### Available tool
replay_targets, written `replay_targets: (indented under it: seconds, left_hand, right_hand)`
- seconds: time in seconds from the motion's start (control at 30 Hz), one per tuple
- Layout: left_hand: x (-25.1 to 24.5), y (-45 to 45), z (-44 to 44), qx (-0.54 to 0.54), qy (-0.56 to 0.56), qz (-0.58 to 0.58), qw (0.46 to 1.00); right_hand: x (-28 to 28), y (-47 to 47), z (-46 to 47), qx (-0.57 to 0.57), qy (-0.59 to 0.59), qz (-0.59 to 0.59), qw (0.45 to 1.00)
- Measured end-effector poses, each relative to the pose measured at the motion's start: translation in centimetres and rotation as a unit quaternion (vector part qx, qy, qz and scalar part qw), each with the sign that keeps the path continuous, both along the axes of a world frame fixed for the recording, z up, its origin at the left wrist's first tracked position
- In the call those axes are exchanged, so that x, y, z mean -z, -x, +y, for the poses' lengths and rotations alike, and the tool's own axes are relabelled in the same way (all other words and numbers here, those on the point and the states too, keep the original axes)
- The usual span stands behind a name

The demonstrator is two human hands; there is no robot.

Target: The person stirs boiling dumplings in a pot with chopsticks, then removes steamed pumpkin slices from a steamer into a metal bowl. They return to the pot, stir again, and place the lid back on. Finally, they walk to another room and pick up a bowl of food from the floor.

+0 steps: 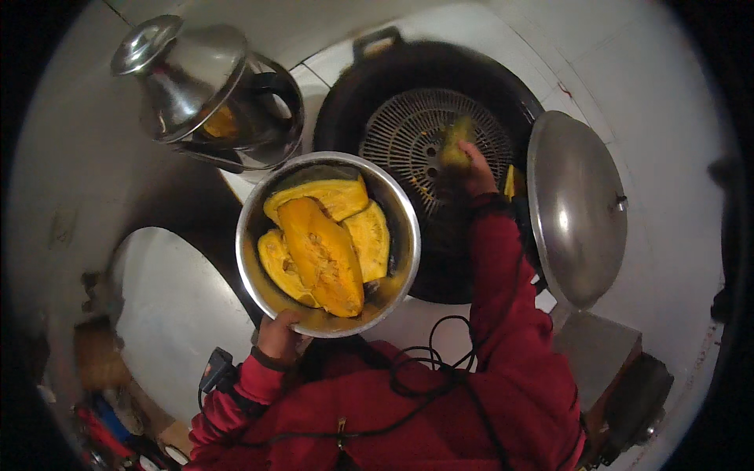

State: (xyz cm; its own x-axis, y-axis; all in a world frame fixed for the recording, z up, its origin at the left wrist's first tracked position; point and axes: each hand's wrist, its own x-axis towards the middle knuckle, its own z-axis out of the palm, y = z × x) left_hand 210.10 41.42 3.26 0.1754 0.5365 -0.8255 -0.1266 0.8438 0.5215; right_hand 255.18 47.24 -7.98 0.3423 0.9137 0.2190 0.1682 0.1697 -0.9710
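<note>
My left hand (280,338) grips the near rim of a stainless steel bowl (406,235) at its lower left. Several yellow-orange pieces of pumpkin (324,253), seeds showing in their fibrous middles, lie in it. Over the steaming rack my right hand (478,171) is closed around a blurred greenish-yellow piece, apparently pumpkin (458,141). That slotted round rack (400,126) sits inside a large black wok (347,112). Beside my right wrist, a yellow piece (510,182) shows at the wok's right side. How the right thumb and fingers meet the held piece is partly blurred.
A domed metal lid (580,206) stands on edge against the wok's right side. At the upper left is a shiny steel pot or kettle (200,88). A pale oval surface (177,294) lies lower left. Black cable (433,347) loops across my red jacket.
</note>
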Motion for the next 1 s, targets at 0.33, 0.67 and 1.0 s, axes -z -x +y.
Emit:
replay_targets:
  seconds: [0.33,0.67,1.0]
  left_hand:
    - [2.6,2.6,-0.9,0.405,-0.42,0.228,0.78]
    - [1.5,1.5,-1.3,0.019,-0.031,-0.019,0.999]
    - [0.9,1.3,-1.8,-0.002,-0.035,0.001,0.999]
  right_hand:
    - [-16.3,14.0,-8.6,-0.1,0.061,0.252,0.961]
    - [4.6,-4.1,-9.7,0.454,0.405,-0.299,0.735]
    - [12.0,-8.8,-9.4,0.49,0.442,-0.331,0.675]
